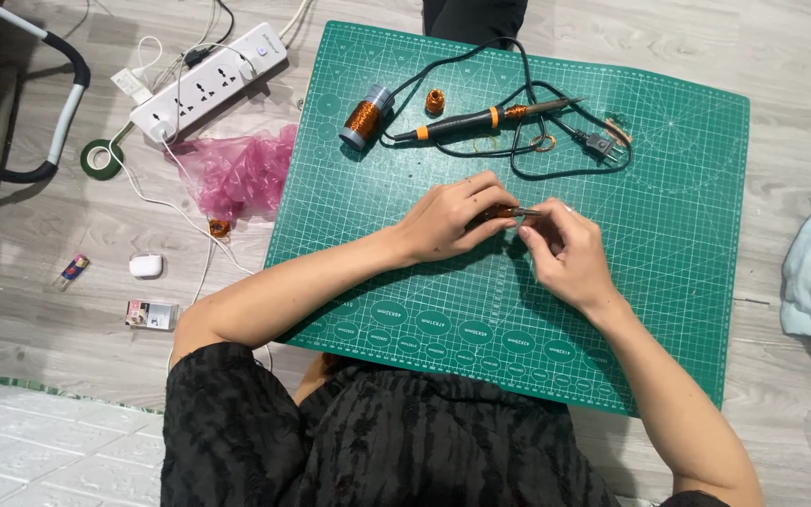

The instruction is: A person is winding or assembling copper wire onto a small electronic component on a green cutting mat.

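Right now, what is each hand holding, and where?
Left hand cups a small copper-coloured piece; right hand pinches a thin metal tool at its near end.

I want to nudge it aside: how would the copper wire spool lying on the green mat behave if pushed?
The copper wire spool lies on its side on the flat mat, so it would probably roll. Its dense winding suggests it is heavy for its size. The cord beside it might stop it.

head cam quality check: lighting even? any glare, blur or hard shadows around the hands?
Head view: soft, even light over the green cutting mat, no glare on it. Faint shadows only, under the left hand and right hand. Focus is sharp on the soldering iron and copper wire spool; the small copper piece between the hands is too small and covered to make out. Slight wide-angle bend at the mat's edges.
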